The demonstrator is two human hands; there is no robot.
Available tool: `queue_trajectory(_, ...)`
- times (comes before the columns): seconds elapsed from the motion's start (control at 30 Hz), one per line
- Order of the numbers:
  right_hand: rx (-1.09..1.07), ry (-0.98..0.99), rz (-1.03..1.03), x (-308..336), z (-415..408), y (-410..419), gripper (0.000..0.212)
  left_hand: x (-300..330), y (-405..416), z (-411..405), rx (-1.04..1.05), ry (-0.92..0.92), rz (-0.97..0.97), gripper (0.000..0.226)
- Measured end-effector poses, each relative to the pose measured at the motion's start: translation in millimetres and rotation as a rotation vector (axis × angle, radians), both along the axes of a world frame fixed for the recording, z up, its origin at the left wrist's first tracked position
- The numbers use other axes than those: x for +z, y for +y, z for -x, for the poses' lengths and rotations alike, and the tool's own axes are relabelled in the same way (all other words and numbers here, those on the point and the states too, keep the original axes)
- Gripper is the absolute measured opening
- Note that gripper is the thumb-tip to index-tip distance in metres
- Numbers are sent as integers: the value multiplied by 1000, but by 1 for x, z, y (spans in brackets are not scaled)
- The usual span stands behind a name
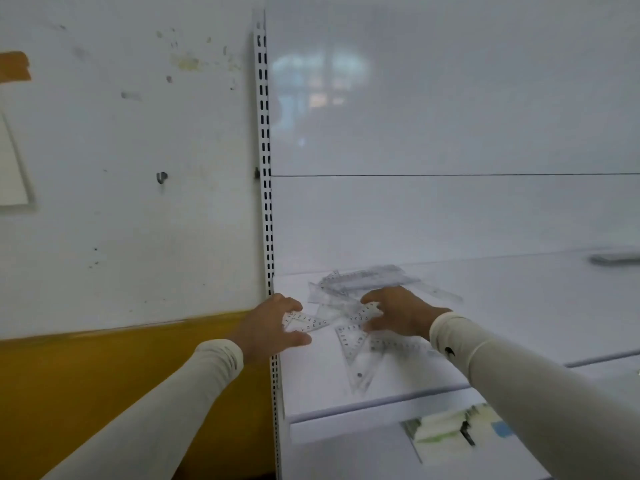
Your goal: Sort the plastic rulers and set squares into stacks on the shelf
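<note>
I see a loose heap of clear plastic rulers and set squares (349, 306) on the white shelf (519, 306), lying directly between and just beyond my hands. My left hand (272, 327) pinches a small set square (306, 322) at the heap's left edge. My right hand (398, 315) rests spread-fingered on another set square (363, 311). Long rulers (374, 280) run left-to-right behind (blurred, printed with black numbers).

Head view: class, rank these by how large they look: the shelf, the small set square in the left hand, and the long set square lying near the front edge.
1. shelf
2. long set square, nearer the camera
3. small set square, held in the left hand fingers
</note>
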State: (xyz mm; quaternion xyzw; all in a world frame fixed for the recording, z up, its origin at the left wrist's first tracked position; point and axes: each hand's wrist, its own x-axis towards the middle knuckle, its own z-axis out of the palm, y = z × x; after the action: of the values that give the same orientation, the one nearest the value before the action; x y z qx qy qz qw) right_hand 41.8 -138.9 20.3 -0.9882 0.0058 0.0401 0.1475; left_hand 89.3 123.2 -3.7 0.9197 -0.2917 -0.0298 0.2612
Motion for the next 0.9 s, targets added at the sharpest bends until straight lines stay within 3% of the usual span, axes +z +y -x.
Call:
queue_trajectory(0.27,-130,-113,-12,20,67,-112,64,25,-121,33,-164,-76,-109,65)
queue_trajectory(0.6,-426,-181,17,41,224,-342,61,19,-400,137,-495,-147,-182,64)
queue_trajectory(0.9,-721,-143,-20,28,365,-501,61,8,-623,238,-839,-217,-220,65)
